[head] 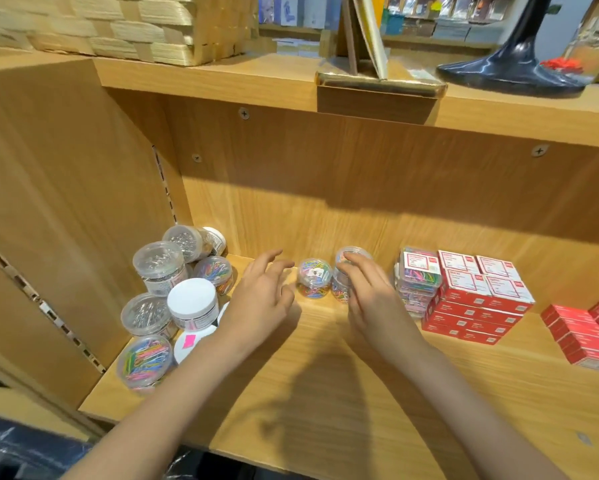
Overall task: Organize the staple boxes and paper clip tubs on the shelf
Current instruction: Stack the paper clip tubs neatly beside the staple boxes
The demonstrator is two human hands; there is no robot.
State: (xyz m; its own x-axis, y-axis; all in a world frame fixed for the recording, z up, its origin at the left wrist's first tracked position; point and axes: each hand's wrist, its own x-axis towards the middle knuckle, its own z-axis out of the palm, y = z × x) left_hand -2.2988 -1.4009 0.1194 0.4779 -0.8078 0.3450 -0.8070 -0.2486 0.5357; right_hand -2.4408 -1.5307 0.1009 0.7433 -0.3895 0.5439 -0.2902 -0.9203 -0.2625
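My right hand [363, 289] curls over the right tub [348, 268] at the back middle of the shelf [325, 375], fingers on its lid and wall though I cannot tell whether they grip; my left hand [260, 292] hovers open and empty just left of the clip tub [313, 277] beside it. These small clear plastic tubs look light, rigid and smooth, so I judge the ridged lid rim the surest hold. Other tubs [159, 268] cluster at far left; red staple boxes [478, 299] stand stacked at right.

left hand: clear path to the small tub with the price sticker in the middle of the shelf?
Probably yes. The left hand hovers open just left of the stickered tub, bare shelf between them. The right hand is on the neighbouring tub, not blocking.
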